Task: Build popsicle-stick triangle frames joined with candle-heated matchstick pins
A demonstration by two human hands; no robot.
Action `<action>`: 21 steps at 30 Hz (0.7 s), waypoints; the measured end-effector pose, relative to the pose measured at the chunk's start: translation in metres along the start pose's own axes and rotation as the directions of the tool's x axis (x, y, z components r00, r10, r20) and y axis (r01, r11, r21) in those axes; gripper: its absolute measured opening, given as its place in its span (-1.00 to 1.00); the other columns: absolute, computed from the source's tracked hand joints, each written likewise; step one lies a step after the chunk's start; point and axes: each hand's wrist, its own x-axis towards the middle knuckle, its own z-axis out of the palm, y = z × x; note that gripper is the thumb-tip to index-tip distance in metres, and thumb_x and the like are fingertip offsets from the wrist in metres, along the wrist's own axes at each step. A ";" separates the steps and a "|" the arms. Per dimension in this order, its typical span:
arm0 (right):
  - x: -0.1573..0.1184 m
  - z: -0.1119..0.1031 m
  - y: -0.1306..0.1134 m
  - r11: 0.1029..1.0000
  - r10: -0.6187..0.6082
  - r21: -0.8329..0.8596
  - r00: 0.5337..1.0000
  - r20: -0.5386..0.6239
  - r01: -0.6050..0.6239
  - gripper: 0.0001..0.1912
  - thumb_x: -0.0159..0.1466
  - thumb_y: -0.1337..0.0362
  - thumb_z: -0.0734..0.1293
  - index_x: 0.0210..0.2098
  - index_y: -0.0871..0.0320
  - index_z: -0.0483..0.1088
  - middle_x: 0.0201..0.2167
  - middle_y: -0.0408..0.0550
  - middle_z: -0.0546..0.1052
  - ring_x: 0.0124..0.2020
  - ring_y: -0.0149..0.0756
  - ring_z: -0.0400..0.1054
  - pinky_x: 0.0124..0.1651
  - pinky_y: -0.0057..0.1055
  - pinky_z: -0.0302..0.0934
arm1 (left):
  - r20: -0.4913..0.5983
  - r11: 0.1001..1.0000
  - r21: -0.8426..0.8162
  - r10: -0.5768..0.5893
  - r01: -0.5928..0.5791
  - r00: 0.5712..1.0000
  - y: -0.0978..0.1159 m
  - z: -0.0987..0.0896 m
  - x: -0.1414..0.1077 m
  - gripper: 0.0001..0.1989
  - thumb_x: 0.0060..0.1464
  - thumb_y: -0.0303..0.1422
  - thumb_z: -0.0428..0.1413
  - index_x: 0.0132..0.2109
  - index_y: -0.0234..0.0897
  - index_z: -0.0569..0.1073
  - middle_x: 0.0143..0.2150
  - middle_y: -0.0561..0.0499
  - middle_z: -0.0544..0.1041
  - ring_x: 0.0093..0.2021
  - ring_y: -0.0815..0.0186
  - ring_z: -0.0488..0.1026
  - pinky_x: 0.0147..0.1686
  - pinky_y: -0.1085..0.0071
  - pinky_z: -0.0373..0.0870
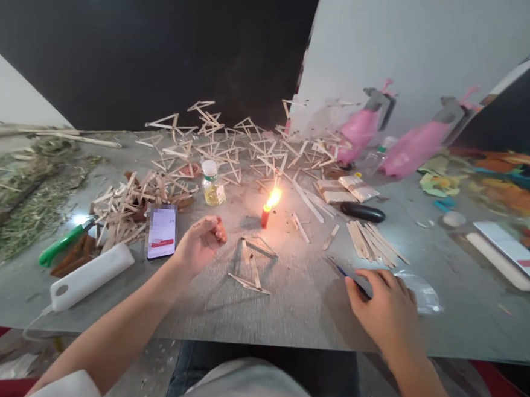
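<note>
My left hand point(201, 242) hovers over the table with its fingers curled in, and nothing shows in them. Beside it lies a small frame of thin wooden sticks point(256, 271), joined at angles. Behind that frame burns a short red candle point(265, 216), upright with a tall flame. My right hand point(387, 307) is low at the table on the right, its fingers closed over a slim dark-blue tool with a thin pointed tip point(348, 275). Part of this tool is hidden under the fingers. Close to my right hand is a clear plastic piece point(424, 294).
Many joined stick frames point(214, 149) crowd the back, near a small bottle point(214, 186). Loose sticks point(375, 242) lie right; a stick pile point(140, 205), phone point(163, 230), green-handled tool point(64, 245) and white device point(91, 277) lie left. Pink spray bottles point(416, 145) stand back right.
</note>
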 end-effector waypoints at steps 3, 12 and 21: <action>0.028 -0.003 -0.016 0.977 0.017 0.213 0.998 0.064 -0.030 -0.74 0.36 0.06 0.30 -0.22 0.11 0.49 -0.31 0.01 0.60 -0.33 -0.13 0.47 -0.26 -0.25 0.22 | -0.017 0.998 -0.013 -0.068 0.068 0.998 -0.013 -0.009 0.002 -0.75 -0.09 -0.36 0.44 -0.36 -0.34 0.53 -0.49 0.12 0.39 -0.45 0.45 0.36 -0.37 0.48 0.38; 0.134 0.034 -0.078 0.997 0.063 0.005 0.834 0.549 -0.079 -0.75 0.33 0.10 0.34 -0.29 0.14 0.53 -0.25 0.09 0.66 -0.33 -0.10 0.49 -0.38 -0.32 -0.03 | -0.040 0.997 0.052 -0.059 0.061 0.997 -0.028 -0.021 0.014 -0.73 -0.18 -0.33 0.50 -0.37 -0.35 0.61 -0.47 0.05 0.50 -0.45 0.43 0.43 -0.36 0.46 0.40; 0.130 0.042 -0.070 0.971 0.146 0.085 0.837 0.528 -0.223 -0.85 0.32 0.25 0.28 -0.32 0.12 0.48 -0.33 0.05 0.63 -0.34 -0.16 0.43 -0.35 -0.33 -0.07 | -0.003 0.987 0.156 -0.031 0.031 1.000 -0.031 -0.024 0.023 -0.75 -0.17 -0.31 0.51 -0.42 -0.32 0.63 -0.21 -0.05 0.65 -0.45 0.46 0.45 -0.42 0.51 0.35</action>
